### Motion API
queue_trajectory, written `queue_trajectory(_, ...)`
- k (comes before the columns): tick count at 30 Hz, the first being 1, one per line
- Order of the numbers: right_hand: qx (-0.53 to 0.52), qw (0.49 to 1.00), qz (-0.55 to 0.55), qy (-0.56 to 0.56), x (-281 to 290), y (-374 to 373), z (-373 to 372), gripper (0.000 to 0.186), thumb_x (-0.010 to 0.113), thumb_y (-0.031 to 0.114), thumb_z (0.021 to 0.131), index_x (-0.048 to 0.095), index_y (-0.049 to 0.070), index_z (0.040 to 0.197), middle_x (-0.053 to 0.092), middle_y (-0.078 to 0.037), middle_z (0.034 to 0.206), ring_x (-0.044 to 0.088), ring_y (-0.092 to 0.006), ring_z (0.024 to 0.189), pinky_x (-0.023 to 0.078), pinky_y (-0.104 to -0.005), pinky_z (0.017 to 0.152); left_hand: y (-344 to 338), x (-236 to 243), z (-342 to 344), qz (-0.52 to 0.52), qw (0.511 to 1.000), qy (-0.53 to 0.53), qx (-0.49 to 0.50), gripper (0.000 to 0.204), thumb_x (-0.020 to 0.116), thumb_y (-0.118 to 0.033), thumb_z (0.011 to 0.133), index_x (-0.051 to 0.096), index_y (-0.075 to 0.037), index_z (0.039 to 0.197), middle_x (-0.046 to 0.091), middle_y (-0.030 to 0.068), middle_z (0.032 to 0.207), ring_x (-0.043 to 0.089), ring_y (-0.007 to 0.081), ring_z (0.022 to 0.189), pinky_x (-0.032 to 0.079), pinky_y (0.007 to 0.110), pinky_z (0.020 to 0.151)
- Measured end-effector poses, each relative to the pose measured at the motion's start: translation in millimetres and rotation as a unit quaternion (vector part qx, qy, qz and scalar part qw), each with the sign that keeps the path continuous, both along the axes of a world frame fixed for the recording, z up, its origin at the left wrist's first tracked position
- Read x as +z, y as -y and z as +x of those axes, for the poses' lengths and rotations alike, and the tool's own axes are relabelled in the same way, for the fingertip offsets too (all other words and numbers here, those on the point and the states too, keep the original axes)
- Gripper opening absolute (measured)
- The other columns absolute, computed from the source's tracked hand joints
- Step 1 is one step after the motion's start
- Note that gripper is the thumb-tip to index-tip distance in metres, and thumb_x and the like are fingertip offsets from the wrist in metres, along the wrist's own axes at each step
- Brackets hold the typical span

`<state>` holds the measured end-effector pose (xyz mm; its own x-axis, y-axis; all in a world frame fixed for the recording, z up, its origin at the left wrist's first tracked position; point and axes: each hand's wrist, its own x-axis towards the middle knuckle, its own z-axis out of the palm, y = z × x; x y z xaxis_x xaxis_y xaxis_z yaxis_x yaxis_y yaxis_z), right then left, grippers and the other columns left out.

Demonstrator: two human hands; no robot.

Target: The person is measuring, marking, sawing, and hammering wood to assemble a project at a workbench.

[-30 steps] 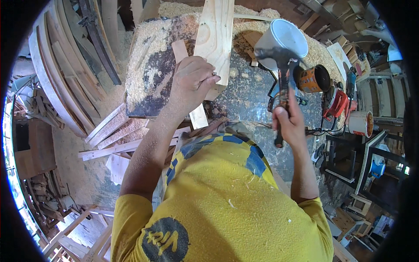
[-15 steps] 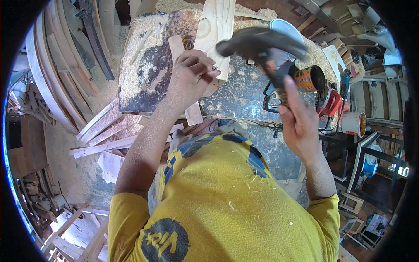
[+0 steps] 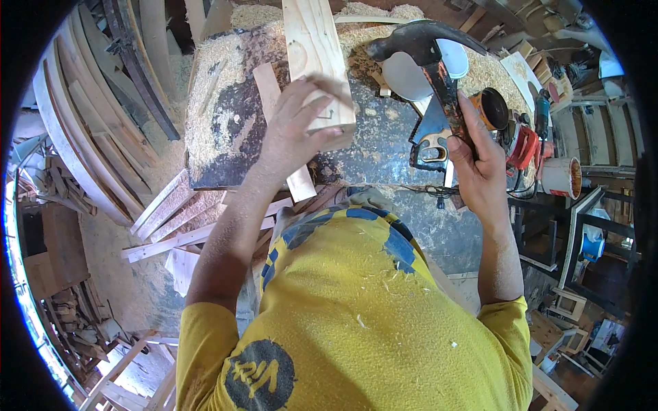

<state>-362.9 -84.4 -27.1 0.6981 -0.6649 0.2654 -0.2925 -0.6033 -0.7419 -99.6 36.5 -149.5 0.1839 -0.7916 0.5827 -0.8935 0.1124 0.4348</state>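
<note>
A claw hammer (image 3: 439, 72) is raised over the bench's right part, its dark head up and the claw pointing right. My right hand (image 3: 480, 168) is closed around its worn dark handle. A pale wooden plank (image 3: 315, 44) runs away from me across the bench, its near end raised above the top. My left hand (image 3: 295, 133) is over the left side of that end, fingers apart and partly blurred, thumb stretched across it. By the fingers, a small dark bent line shows on the plank; whether it is a nail, I cannot tell. A thinner wood strip (image 3: 299, 183) passes beneath my left hand.
The dark workbench (image 3: 377, 151) is strewn with sawdust. A handsaw (image 3: 432, 137), white round lids (image 3: 406, 77), an orange-brown can (image 3: 492, 109) and a red power tool (image 3: 524, 147) lie on the right. Curved boards (image 3: 82, 137) lean at left; a white bucket (image 3: 561, 178) stands right.
My left hand has gone from pinched fingers above the plank to spread fingers over its end. The hammer has swung slightly up and right. The view has shifted a little.
</note>
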Motion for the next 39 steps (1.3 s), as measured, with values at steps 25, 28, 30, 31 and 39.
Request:
queue_trajectory(25, 0.068, 0.982, -0.16, -0.073, 15, -10, -22, 0.059, 0.058, 0.007, 0.093, 0.037, 0.006, 0.148, 0.064, -0.018, 0.085, 0.064, -0.0316, 0.07, 0.052, -0.0393, 0.059, 11, -7, -24, 0.013, 0.999, -0.021, 0.044, 0.066, 0.084, -0.025, 0.068, 0.06, -0.007, 0.127, 0.053, 0.0076, 0.138, 0.042, 0.0312, 0.136, 0.039, 0.045, 0.11)
queue_trajectory(28, 0.037, 0.988, -0.126, 0.085, 16, -17, -25, 0.057, 0.058, 0.004, 0.092, 0.038, -0.001, 0.145, 0.067, -0.019, 0.095, 0.067, -0.0322, 0.075, 0.053, -0.042, 0.061, 10, -4, -23, 0.015, 0.999, -0.014, 0.036, 0.066, 0.084, -0.023, 0.066, 0.06, -0.005, 0.125, 0.054, 0.0089, 0.137, 0.043, 0.0322, 0.135, 0.038, 0.045, 0.11)
queue_trajectory(30, 0.064, 0.965, -0.252, -0.032, 12, -16, -20, 0.055, 0.059, 0.003, 0.092, 0.04, -0.003, 0.143, 0.067, -0.021, 0.101, 0.068, -0.0328, 0.079, 0.053, -0.0431, 0.062, 11, -3, -22, 0.017, 0.999, -0.012, 0.032, 0.066, 0.083, -0.026, 0.067, 0.06, -0.006, 0.126, 0.053, 0.0079, 0.138, 0.041, 0.0307, 0.136, 0.036, 0.046, 0.112)
queue_trajectory(31, 0.094, 0.951, -0.266, -0.125, 10, -14, -17, 0.054, 0.059, 0.003, 0.092, 0.042, -0.002, 0.142, 0.067, -0.021, 0.103, 0.068, -0.0331, 0.08, 0.053, -0.0432, 0.063, 11, -3, -22, 0.022, 0.999, -0.006, 0.034, 0.066, 0.083, -0.03, 0.068, 0.059, -0.008, 0.127, 0.051, 0.0064, 0.139, 0.04, 0.0285, 0.136, 0.033, 0.047, 0.114)
queue_trajectory(39, 0.02, 0.964, 0.093, 0.248, 15, -10, -39, 0.021, 0.059, -0.001, 0.088, 0.06, -0.001, 0.108, 0.066, -0.023, 0.113, 0.068, -0.0322, 0.088, 0.053, -0.0397, 0.072, 11, -9, -24, 0.021, 0.999, -0.002, 0.038, 0.064, 0.079, -0.036, 0.073, 0.059, -0.011, 0.128, 0.051, 0.0049, 0.14, 0.04, 0.0265, 0.136, 0.031, 0.047, 0.114)
